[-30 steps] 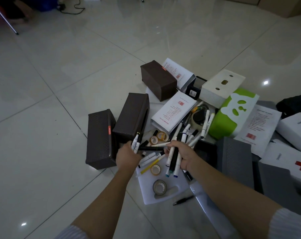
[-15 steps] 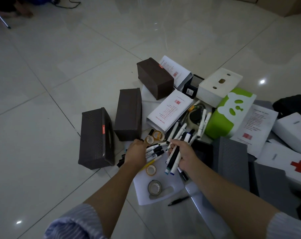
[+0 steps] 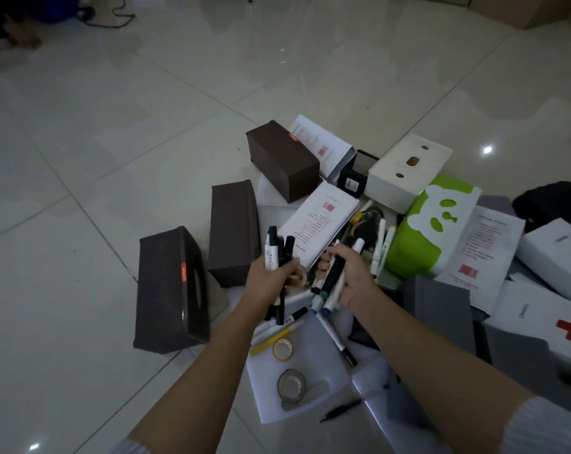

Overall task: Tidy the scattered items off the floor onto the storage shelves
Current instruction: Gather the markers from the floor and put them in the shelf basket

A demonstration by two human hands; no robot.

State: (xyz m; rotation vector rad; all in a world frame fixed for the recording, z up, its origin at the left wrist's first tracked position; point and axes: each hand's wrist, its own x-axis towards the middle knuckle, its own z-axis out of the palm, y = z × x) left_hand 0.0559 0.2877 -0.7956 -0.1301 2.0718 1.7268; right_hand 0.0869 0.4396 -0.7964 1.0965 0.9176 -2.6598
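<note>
Markers (image 3: 277, 250) in left hand (image 3: 271, 280) — right hand (image 3: 349, 276) likewise

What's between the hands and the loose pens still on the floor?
Nothing lies over the loose pens, but both hands are full: the left hand grips a bunch of markers and the right hand grips another bunch. No shelves in view.

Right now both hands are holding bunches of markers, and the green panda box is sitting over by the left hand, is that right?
Not quite. In the head view both hands do hold bunches of markers: the left hand grips one bunch, the right hand another. But the green panda box lies on the right hand's side, not by the left hand.
</note>
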